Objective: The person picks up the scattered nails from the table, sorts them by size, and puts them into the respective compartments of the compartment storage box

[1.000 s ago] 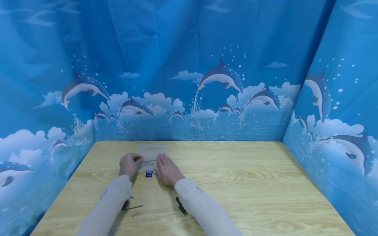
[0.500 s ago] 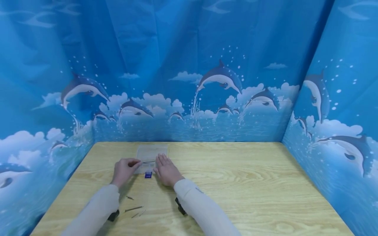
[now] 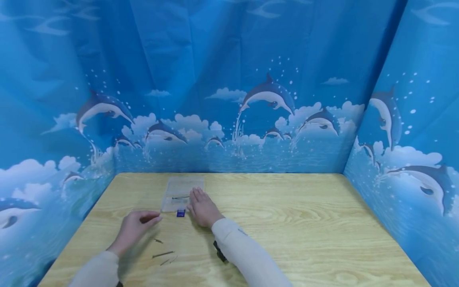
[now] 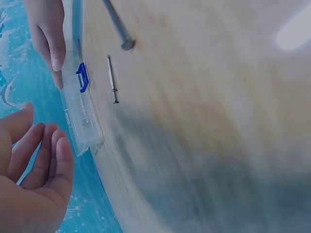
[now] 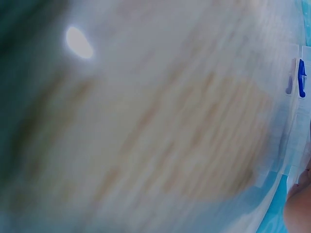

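A clear plastic box (image 3: 171, 185) with a blue latch (image 3: 181, 213) lies at the table's far left. Thin dark nails (image 3: 180, 197) show within its outline. My right hand (image 3: 204, 209) rests on the box's right side with fingers straight and together. My left hand (image 3: 136, 229) hovers near the box's front left corner. In the left wrist view, its fingers (image 4: 51, 155) are loosely bent, the thumb apart from them, with nothing between. Only a sliver of my right hand (image 5: 299, 208) enters the right wrist view.
Several loose nails lie on the wooden table (image 3: 287, 231) in front of the box, among them a long nail (image 3: 163, 254) and a small pair of nails (image 4: 112, 80) side by side. A blue dolphin-print curtain (image 3: 229, 119) borders the table behind and at both sides.
My left hand has moved back from over the box, left and toward me, uncovering its left part and the nails there. My right hand has stayed in place.
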A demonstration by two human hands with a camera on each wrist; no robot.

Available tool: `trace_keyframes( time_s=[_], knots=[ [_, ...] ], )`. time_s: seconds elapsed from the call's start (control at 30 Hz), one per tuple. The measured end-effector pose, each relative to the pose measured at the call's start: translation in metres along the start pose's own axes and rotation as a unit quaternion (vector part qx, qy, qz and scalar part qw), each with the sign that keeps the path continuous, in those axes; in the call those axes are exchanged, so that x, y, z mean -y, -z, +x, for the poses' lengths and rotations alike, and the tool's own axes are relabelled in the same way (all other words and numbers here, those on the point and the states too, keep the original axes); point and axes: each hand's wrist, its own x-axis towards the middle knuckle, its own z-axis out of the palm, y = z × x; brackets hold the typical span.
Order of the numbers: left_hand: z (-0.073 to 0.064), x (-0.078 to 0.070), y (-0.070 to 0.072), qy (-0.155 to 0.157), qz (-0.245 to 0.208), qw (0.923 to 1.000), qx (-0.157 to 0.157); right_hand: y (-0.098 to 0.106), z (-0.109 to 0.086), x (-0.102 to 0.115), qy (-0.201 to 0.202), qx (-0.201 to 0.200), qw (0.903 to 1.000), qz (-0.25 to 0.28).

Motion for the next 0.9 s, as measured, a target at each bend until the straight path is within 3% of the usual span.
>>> trace_keyframes(
  time_s=[0.13, 0.33, 0.4, 0.73, 0.9],
  knots=[
    [-0.015, 0.003, 0.003, -0.001, 0.003, 0.9998, 0.020, 0.000, 0.000, -0.001, 0.001, -0.001, 1.0000, 0.001],
    [-0.034, 0.007, 0.000, 0.037, 0.006, 0.9981, 0.049, 0.002, -0.001, -0.001, 0.004, -0.002, 1.0000, 0.000],
    [-0.039, 0.009, -0.001, 0.036, 0.005, 0.9981, 0.050, 0.002, -0.001, -0.001, 0.005, -0.002, 1.0000, -0.001],
    [-0.054, 0.008, -0.006, 0.109, 0.021, 0.9906, 0.080, 0.006, -0.001, 0.000, 0.004, 0.006, 1.0000, 0.003],
    [-0.060, 0.012, -0.009, 0.129, 0.019, 0.9872, 0.092, 0.005, -0.002, 0.001, 0.003, 0.008, 1.0000, 0.004]
  ],
)
